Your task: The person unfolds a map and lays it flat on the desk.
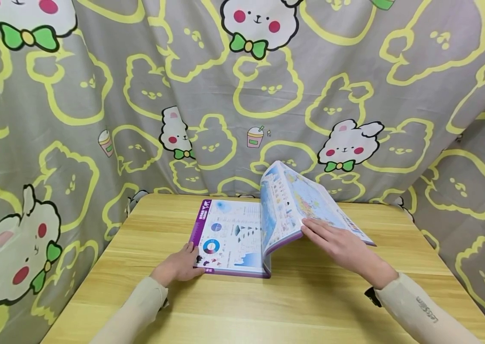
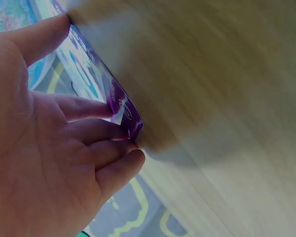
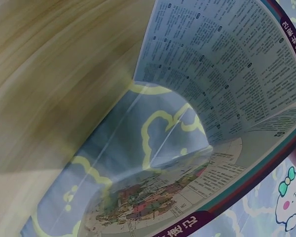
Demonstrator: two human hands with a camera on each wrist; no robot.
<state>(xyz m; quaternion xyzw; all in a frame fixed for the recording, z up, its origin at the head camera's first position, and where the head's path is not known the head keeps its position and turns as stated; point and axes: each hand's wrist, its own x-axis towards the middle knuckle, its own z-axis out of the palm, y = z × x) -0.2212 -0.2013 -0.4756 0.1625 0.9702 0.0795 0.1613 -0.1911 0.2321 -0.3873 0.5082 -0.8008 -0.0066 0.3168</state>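
Observation:
A double-sided folding world map [image 1: 311, 196] with purple edging lies on the table. Its left panel [image 1: 225, 234], printed with charts, is flat, while the right part arches up and slopes down to the right. My left hand [image 1: 182, 263] rests at the left panel's front corner; in the left wrist view, fingers and thumb of this left hand [image 2: 69, 128] touch the purple corner [image 2: 126, 111]. On the raised part's front edge, my right hand [image 1: 341, 248] lays its straight fingers; its thumb is hidden. The underside [image 3: 202, 69], with text columns, shows in the right wrist view.
The wooden table [image 1: 311, 310] extends in front of the map and to both sides. A grey curtain [image 1: 208, 95] with yellow outlines and white cartoon animals hangs close behind the table and along its sides.

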